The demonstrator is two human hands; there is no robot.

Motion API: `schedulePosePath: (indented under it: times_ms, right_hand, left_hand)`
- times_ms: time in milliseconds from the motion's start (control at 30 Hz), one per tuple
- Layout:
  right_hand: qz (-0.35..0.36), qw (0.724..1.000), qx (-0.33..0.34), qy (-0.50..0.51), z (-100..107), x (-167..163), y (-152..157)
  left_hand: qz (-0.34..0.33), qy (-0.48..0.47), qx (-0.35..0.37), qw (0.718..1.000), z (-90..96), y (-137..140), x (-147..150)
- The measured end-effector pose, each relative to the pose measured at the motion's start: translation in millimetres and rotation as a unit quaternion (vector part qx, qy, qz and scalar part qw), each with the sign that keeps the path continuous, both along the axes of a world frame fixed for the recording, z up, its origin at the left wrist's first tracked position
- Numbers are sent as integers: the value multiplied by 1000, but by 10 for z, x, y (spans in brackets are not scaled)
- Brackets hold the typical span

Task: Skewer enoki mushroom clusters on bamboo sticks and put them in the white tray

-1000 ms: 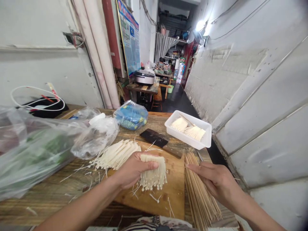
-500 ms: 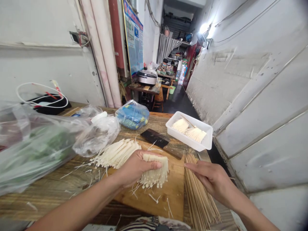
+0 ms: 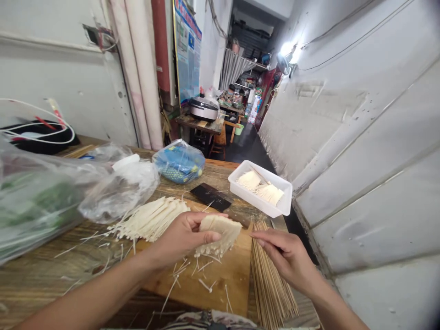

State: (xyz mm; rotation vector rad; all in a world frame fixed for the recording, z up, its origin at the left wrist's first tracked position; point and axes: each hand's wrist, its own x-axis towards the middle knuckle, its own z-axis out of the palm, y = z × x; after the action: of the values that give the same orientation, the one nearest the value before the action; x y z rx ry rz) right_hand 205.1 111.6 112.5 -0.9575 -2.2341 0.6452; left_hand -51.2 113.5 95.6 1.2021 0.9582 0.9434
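Note:
My left hand (image 3: 192, 236) is closed around a flat bunch of enoki mushrooms (image 3: 222, 229), thumb on the near face, caps hanging down over the wooden cutting board (image 3: 227, 275). To its right, my right hand (image 3: 282, 252) pinches a thin bamboo skewer (image 3: 248, 233); most of the skewer is hidden by the fingers. Below that hand a thick bundle of bamboo skewers (image 3: 271, 284) lies beside the board. A pile of enoki (image 3: 154, 217) rests left of the board's top. Behind the left hand lies a dark-bladed cleaver (image 3: 210, 196).
A white plastic tray (image 3: 259, 199) with skewered enoki stands at the back right. Clear bags, one with greens (image 3: 41, 197), fill the table's left side. A bagged blue bundle (image 3: 179, 162) sits at the back. Loose enoki strands (image 3: 206, 285) are scattered over the board.
The view has turned slightly right, shifting everything left in the picture. My left hand has tilted the enoki bunch. The right hand has come a little closer to it.

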Motion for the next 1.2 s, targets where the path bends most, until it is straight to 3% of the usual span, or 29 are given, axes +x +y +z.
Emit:
schedulePosePath:
  times_ms: [333, 833, 1200]
  right_hand:
    - [20, 999, 29, -8, 23, -4, 8]
    - [54, 997, -2, -50, 106, 21, 55]
    - [83, 991, 31, -96, 217, -31, 86]
  left_hand:
    - [11, 11, 29, 999, -50, -53, -12]
    - [-23, -4, -8, 1000, -68, -70, 16]
    - [-47, 12, -12, 999, -89, -86, 65]
